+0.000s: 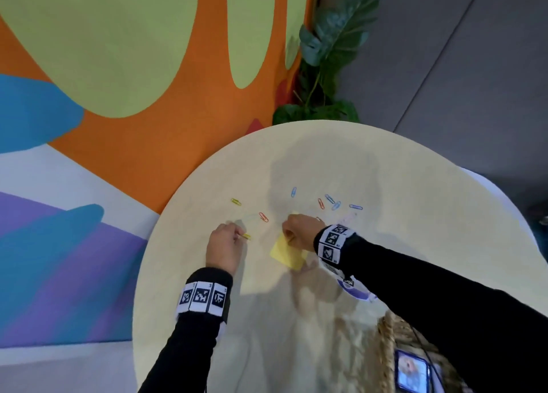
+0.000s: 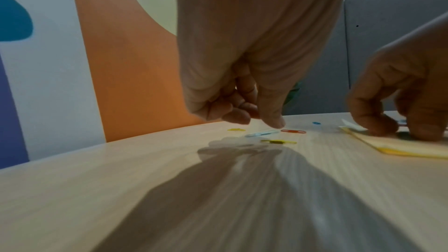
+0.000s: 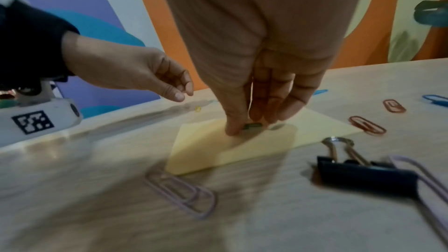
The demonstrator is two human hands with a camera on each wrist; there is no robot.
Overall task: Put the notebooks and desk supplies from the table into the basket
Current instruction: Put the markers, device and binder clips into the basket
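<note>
The yellow sticky-note pad [image 1: 286,253] lies flat on the round surface [image 1: 415,185], and every other place is given from it. On its top, at the far edge, a small dark clip [image 3: 252,126] is pinched between thumb and fingertips of the right hand [image 1: 298,232]; that grip is closed on the clip, with the fingers pointing down onto the pad. Whether the clip is free of the paper cannot be told.

Just left of the pad, a yellow paper clip [image 1: 246,236] rests on the surface at the fingertips of the left hand [image 1: 225,248]. The fingers are curled with thumb and forefinger close together, and nothing is seen held in them. Beyond it lie a red paper clip [image 1: 263,217] and another yellow one [image 1: 236,202].

Beyond the pad and to its right, blue and red clips [image 1: 329,201] are scattered. Nearer the person, right of the pad, a black binder clip [image 3: 363,171] and lilac paper clips [image 3: 181,194] are seen.

The woven basket [image 1: 388,348] stands well toward the person from the pad, at the near right.

The step in hand is judged to be the gathering of small supplies, with most left on the surface. Next, a fine pinch on the thin wire clips is called for, then a carry to the basket.
</note>
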